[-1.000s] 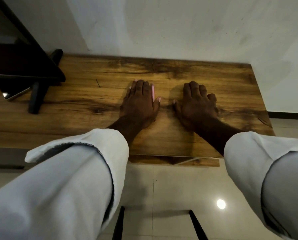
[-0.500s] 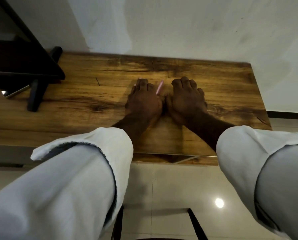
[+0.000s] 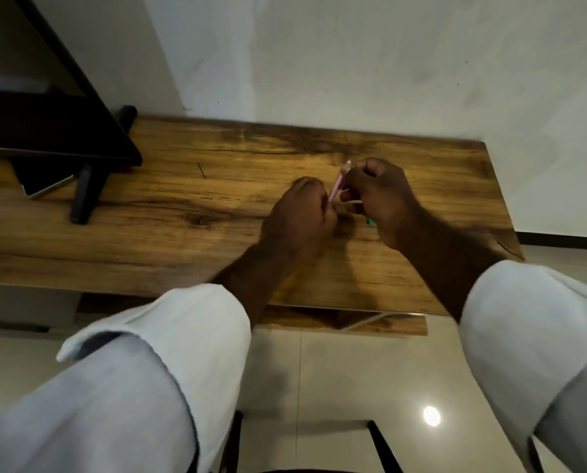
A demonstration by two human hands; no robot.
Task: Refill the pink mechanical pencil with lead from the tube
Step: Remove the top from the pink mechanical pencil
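Note:
The pink mechanical pencil [image 3: 338,186] is raised off the wooden table [image 3: 182,227], tilted with its top end up and to the right. My left hand [image 3: 302,216] is curled around its lower end. My right hand [image 3: 377,196] pinches its upper end with the fingertips. A small green-tipped object [image 3: 371,222] peeks out beneath my right hand; it may be the lead tube, but most of it is hidden.
A dark monitor [image 3: 46,131] on a black stand [image 3: 82,196] fills the table's left end, with a phone [image 3: 44,191] lying under it. A thin dark sliver [image 3: 202,171] lies on the wood. The wall runs behind; the tiled floor [image 3: 336,380] is below.
Both hands were flat on the table a second ago. They came together, lifted the pink pencil, and now hold it between them above the wood.

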